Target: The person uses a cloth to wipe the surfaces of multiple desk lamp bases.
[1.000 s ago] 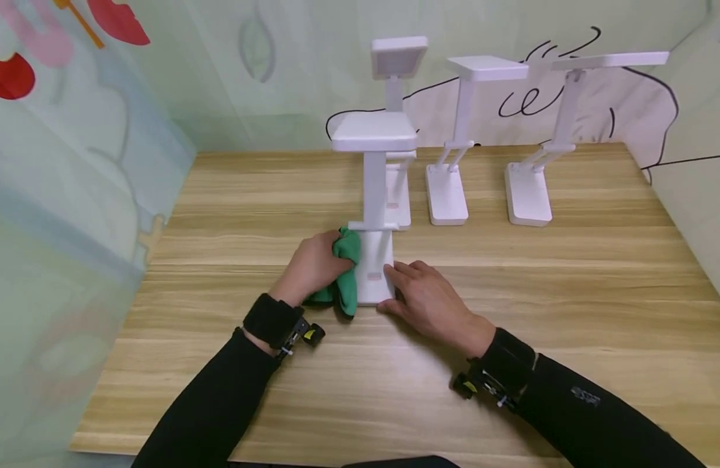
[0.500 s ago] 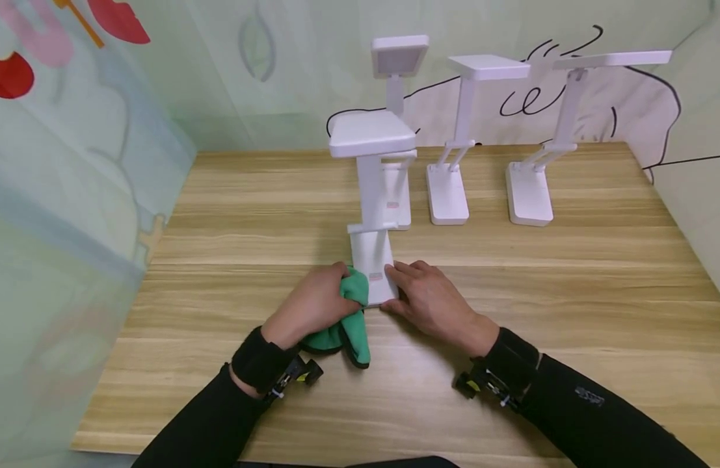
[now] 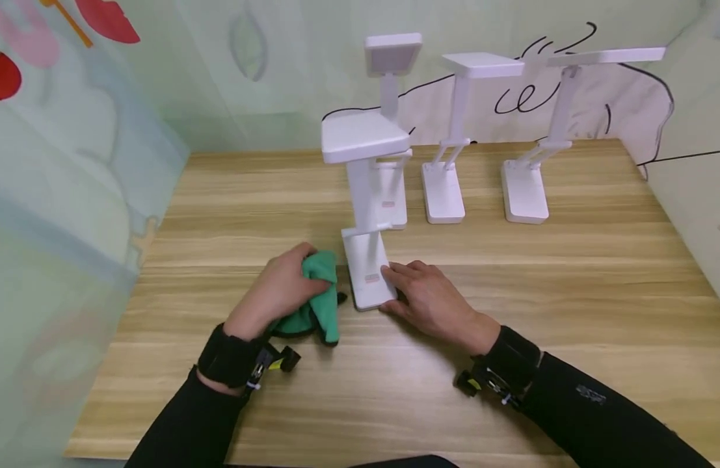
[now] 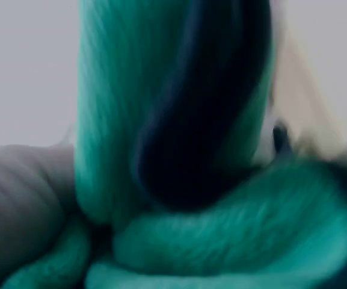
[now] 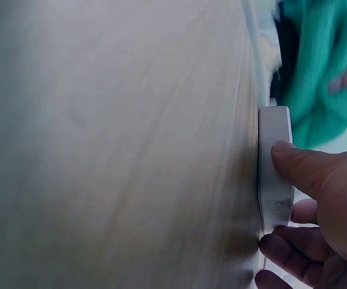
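A white desk lamp [image 3: 360, 266] stands near the middle of the wooden table, its base turned slightly. My right hand [image 3: 432, 302] holds the base's front right corner. In the right wrist view, the thumb [image 5: 302, 162] presses the front edge [image 5: 275, 174] while the other fingers bend by the side. Left of the lamp, my left hand [image 3: 280, 286] grips a bunched green cloth [image 3: 321, 292] with dark edging. A gap separates the cloth from the base. Folds of this cloth [image 4: 233, 235] fill most of the left wrist view, hiding much of that hand.
Three more white desk lamps stand along the back: one lamp [image 3: 393, 55] partly behind the held one, another lamp [image 3: 443, 195] beside it, and a third lamp [image 3: 525, 192] further right. Printed curtain-like sheets [image 3: 278, 84] border the table [image 3: 231, 201] behind and at the sides.
My left hand drew the cloth down the base's left side toward me, then moved left, away from the lamp. The lamp has turned, its head shifting left. My right hand stayed at the corner.
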`<action>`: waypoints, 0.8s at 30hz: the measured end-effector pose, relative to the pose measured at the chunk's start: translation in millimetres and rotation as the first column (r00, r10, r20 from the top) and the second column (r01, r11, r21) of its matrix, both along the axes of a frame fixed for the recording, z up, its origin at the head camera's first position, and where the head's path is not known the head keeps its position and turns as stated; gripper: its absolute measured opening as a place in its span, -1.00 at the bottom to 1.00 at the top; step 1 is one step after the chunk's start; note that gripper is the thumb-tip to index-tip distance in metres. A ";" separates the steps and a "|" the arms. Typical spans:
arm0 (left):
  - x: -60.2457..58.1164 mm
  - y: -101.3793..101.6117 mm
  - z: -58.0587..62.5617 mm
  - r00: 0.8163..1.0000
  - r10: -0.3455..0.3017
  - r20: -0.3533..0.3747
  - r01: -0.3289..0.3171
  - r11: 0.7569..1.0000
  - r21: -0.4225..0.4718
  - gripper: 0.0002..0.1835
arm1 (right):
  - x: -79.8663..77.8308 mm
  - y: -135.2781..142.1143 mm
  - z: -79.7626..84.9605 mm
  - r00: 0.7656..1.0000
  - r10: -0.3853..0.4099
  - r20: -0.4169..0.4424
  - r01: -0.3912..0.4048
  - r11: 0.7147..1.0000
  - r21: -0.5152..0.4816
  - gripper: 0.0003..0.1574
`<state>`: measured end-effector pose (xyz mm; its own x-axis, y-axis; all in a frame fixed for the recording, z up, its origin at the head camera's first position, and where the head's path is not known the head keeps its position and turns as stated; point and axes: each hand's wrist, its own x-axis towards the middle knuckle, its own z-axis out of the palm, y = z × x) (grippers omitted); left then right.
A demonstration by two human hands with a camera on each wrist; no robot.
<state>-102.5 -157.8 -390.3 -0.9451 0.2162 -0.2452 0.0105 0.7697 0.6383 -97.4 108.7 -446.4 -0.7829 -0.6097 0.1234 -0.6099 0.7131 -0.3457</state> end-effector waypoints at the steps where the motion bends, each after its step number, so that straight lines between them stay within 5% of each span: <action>1: -8.1 -2.0 -1.0 0.999 0.042 -0.030 -0.042 0.999 0.011 -0.49 | 0.0 0.5 0.5 1.000 -0.005 0.003 0.005 1.000 0.002 -0.18; 5: -36.1 1.6 -14.1 0.987 0.135 -0.082 -0.129 0.988 0.080 -0.45 | 0.2 1.8 1.2 1.000 -0.004 0.008 0.004 1.000 0.001 -0.19; 9: -46.5 13.4 -24.7 0.985 0.163 -0.060 -0.154 0.979 0.134 -0.39 | -0.1 1.0 1.8 1.000 0.017 -0.013 -0.017 1.000 -0.008 -0.21; 14: -38.0 22.7 -28.7 0.984 0.173 -0.032 -0.168 0.978 0.124 -0.38 | -0.7 -2.1 0.3 0.999 0.020 -0.042 -0.021 0.999 -0.025 -0.21; 24: -1.2 34.2 -26.2 0.995 0.095 -0.001 -0.095 0.993 0.073 -0.40 | -0.6 -1.8 -1.4 0.999 0.011 -0.053 -0.012 1.000 -0.025 -0.20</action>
